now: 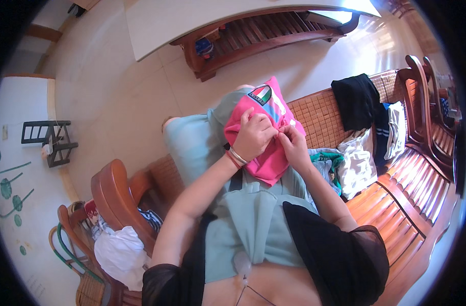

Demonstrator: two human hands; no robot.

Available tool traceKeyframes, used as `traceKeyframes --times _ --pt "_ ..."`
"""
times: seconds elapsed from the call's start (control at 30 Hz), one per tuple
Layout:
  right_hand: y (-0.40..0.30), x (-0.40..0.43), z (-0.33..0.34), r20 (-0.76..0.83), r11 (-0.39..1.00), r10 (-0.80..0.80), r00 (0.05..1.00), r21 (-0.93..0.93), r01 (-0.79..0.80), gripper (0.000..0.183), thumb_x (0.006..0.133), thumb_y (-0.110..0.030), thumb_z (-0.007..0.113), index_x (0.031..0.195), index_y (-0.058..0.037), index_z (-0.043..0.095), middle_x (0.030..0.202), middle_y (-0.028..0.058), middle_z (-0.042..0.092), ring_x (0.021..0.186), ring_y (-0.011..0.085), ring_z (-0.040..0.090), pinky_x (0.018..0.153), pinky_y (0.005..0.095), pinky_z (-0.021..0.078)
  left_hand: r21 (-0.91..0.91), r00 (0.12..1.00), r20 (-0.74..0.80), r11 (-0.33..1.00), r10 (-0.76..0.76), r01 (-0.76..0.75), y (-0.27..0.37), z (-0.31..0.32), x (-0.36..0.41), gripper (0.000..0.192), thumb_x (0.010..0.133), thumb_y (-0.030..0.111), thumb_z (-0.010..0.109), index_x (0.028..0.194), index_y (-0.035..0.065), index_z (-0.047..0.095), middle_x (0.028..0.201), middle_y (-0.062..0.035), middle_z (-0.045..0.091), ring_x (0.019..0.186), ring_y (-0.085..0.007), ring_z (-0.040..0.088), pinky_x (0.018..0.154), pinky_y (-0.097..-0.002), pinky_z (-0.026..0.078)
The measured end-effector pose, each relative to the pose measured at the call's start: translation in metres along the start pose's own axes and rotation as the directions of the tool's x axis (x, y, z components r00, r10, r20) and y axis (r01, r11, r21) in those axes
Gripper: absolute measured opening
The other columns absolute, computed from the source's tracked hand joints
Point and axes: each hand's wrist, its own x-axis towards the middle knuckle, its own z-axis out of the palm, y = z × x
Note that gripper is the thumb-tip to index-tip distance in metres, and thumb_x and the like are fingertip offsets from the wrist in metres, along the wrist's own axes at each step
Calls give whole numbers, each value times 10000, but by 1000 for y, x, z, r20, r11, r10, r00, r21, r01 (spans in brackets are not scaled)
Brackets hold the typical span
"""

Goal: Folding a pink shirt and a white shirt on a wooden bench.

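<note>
A bright pink garment (269,168) with a shield-shaped patch in green, white and red lies bunched across my lap. My left hand (254,134) rests on it from the left, its fingertips pinching the fabric near the middle. From the right, my right hand (292,143) meets it there, thumb and forefinger closed on the same spot. Both sets of fingertips almost touch, so the exact bit of cloth between them is hidden. Under the garment is the pale green cloth of my clothing (191,141).
On the wooden bench to my right, woven matting (320,118) carries black folded clothing (355,101), a whitish garment (357,164) and a green one (328,157). A low table (248,46) stands ahead. White cloth (122,256) hangs at the left armrest (110,191).
</note>
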Motion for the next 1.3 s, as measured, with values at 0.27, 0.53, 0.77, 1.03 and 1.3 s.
traceKeyframes --times 0.27,0.53,0.77,1.03,1.3 --pt "-11 -8 -1 -30 992 69 997 107 -65 42 815 -50 529 803 -11 522 690 1 527 647 56 494 577 210 405 -78 995 -3 992 -100 99 3 -2 -2 176 649 121 649 782 126 533 823 -31 524 926 -210 503 962 -455 257" --pt "-23 -3 -16 121 960 249 961 101 -262 66 789 -65 571 791 -5 542 673 0 546 594 55 498 519 181 384 -97 992 4 987 -130 129 5 -5 0 151 656 154 655 748 120 540 808 -36 507 899 -215 500 955 -453 261" --pt "-19 -3 -11 95 956 248 964 135 -260 67 794 -66 571 797 -2 551 688 5 547 604 49 475 526 191 376 -64 980 28 978 -196 198 12 -9 4 124 675 148 639 733 124 532 799 -33 492 877 -220 477 919 -429 261" --pt "-14 -4 13 -93 1000 8 996 12 -7 122 829 -86 557 885 22 561 753 18 560 691 60 498 615 206 408 -143 968 22 957 -252 252 2 -6 4 111 683 166 642 726 119 551 771 -39 508 855 -230 484 883 -401 285" --pt "-16 -6 16 -113 999 2 994 40 2 144 764 -37 617 881 18 554 808 50 573 751 112 544 672 242 441 -228 955 33 928 -296 295 -1 -10 5 140 669 189 670 717 104 569 741 -37 537 809 -219 521 920 -407 282"
